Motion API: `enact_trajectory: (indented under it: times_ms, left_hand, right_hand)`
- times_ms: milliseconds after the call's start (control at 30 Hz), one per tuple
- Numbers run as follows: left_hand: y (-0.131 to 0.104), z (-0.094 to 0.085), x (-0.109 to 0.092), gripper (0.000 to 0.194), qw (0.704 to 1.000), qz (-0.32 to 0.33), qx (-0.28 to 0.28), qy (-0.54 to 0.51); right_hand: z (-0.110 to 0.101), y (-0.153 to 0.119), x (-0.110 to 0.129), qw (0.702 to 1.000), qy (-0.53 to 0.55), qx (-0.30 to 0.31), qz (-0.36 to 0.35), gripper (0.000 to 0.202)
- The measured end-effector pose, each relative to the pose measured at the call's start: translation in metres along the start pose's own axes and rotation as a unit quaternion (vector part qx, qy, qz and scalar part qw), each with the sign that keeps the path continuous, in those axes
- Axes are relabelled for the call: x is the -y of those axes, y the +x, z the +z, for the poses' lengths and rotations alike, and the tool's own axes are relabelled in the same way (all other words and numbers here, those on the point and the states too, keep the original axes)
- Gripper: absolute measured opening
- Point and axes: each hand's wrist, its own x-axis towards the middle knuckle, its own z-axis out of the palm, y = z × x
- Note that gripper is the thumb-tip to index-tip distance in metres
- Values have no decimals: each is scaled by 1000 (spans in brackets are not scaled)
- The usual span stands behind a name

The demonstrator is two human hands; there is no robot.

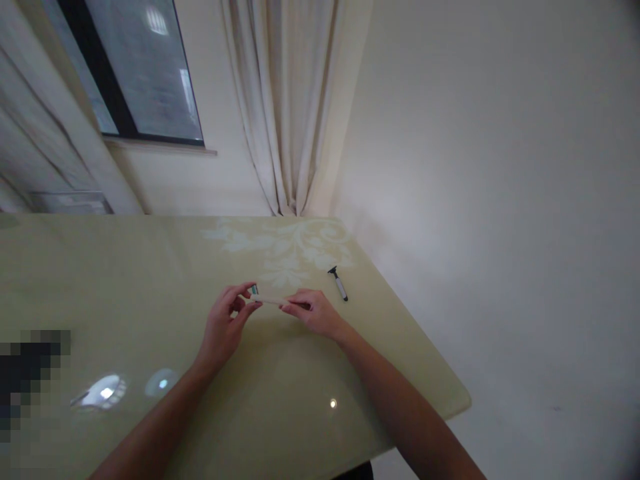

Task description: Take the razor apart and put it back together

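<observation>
A pale toothbrush (273,301) is held level above the table, its head with green and white bristles pointing left. My left hand (226,319) is closed round the head end, index finger at the bristle tips and thumb beneath. At the other end, my right hand (314,311) pinches the handle between thumb and fingers, hiding the handle's end. A razor (341,285) with a black head and a grey and black handle lies on the table, just beyond my right hand and apart from it.
The glossy pale green table (280,413) has a white floral pattern near its far corner and reflects several lights. Its right edge slants along a white wall (500,200). Curtains (285,100) and a window (145,67) stand behind. A blurred-out dark patch covers the left edge.
</observation>
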Motion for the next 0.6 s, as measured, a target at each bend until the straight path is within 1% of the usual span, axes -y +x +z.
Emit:
enact_trajectory:
  times_ms: [167,333,467,600]
  left_hand:
    - [0,-1,3,35,1000,3,-1,0]
    - [-1,-2,3,35,1000,-3,1,-8]
    - [-1,-1,1,36,1000,-2,0,-2]
    - [-1,-1,0,36,1000,0,8,-3]
  right_hand:
    - [0,0,0,999,-11,-24,25,37]
    - [1,0,-2,1000,-9,3,9,34]
    - [-1,0,-4,999,-3,-29,22,38]
    - [-1,0,-3,1000,-3,3,12,35]
